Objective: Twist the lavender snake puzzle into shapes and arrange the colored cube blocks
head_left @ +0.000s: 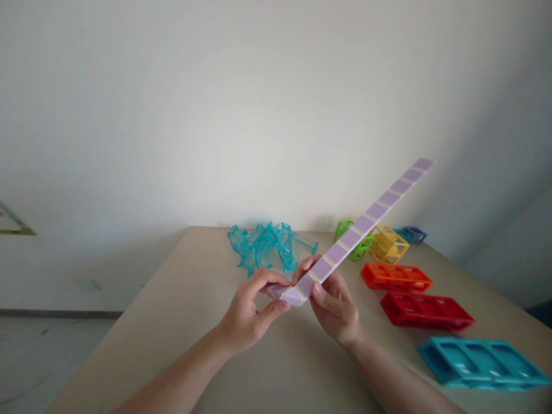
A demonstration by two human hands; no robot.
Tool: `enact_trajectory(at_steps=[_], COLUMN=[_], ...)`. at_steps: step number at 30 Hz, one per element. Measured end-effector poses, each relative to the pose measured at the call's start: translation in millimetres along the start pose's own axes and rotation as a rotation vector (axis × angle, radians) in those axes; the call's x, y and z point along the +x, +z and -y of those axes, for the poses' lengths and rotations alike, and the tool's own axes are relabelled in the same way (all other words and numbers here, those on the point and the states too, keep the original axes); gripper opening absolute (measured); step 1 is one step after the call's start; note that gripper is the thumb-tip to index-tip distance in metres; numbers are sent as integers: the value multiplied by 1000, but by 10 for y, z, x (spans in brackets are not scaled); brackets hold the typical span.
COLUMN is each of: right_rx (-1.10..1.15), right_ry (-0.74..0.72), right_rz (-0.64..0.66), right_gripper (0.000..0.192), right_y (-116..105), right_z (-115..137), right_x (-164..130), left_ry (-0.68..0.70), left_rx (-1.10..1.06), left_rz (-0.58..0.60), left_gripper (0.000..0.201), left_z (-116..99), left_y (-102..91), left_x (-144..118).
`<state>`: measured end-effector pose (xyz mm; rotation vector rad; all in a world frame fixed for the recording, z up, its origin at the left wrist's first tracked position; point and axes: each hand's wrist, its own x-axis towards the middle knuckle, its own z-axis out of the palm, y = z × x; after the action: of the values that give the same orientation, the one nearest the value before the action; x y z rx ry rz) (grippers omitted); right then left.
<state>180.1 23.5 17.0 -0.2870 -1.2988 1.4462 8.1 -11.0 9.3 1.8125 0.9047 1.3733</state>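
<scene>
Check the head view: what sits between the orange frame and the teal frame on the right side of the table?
Head view: the red frame lies between the orange frame and the teal frame, with bare table in the gaps.

Two bare forearms and hands, seen from a head-worn camera.

Left hand (248, 313) and right hand (335, 305): both uncovered, with no glove, ring, watch or bracelet visible on either. Both forearms run bare from the wrist back to the lower edge of the view; no sleeve or cuff shows anywhere along their visible length. Taking the table (181, 299) as landmark, the left forearm enters over its near left part and the right forearm over its near right part. Fingers are slender with short, unpainted nails where these can be made out; finer surface detail is too soft to tell.
</scene>
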Motion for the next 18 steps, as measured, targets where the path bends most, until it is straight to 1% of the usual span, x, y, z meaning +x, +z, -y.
enact_trajectory(at_steps=[4,8,11,14,18], right_rx=[-16,-37,-62,-88,-110], right_ry=[-12,-5,35,88,140], right_rz=[2,-69,-132,-156,-173], right_gripper=[24,25,27,31,33], right_y=[1,-1,-21,-42,-44], right_z=[14,-12,-51,-78,-75], right_x=[-9,-1,18,36,40], left_ry=[14,-60,-150,-243,-294], left_rx=[0,-85,-207,-353,-495], left_rz=[-22,-28,36,106,185], left_gripper=[20,23,27,33,37], left_z=[12,43,70,77,50], left_y=[-4,-10,2,33,75], left_x=[-1,-2,-18,-35,-41])
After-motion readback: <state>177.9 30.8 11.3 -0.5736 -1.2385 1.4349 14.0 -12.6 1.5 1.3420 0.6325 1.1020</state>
